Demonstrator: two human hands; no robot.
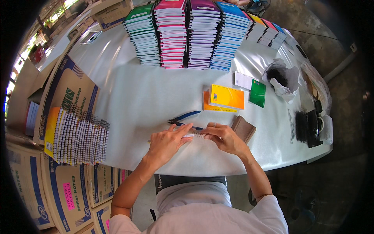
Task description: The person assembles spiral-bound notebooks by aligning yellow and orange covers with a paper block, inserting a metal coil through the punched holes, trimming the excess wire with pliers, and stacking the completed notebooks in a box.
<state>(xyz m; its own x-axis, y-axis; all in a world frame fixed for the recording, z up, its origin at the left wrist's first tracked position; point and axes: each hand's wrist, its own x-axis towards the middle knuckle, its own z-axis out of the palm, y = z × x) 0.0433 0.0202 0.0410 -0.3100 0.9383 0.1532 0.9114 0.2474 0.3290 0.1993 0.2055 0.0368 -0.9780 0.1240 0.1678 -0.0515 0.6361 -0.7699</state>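
while our left grip (168, 143) holds a small pad (188, 136) and our right grip (224, 139) pinches the dark coil (198, 134), uneven twisting could, we judge, bend it.

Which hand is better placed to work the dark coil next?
Probably the right hand: its fingertips are at the dark coil, while the left hand is occupied with the white-edged pad.

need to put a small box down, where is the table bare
The widest bare patch of table lies between the spiral notebooks at left and the left hand, up to the tall stacks. A narrower one separates the brown block from the black coils. It's crowded around the right hand, pliers and yellow pad.
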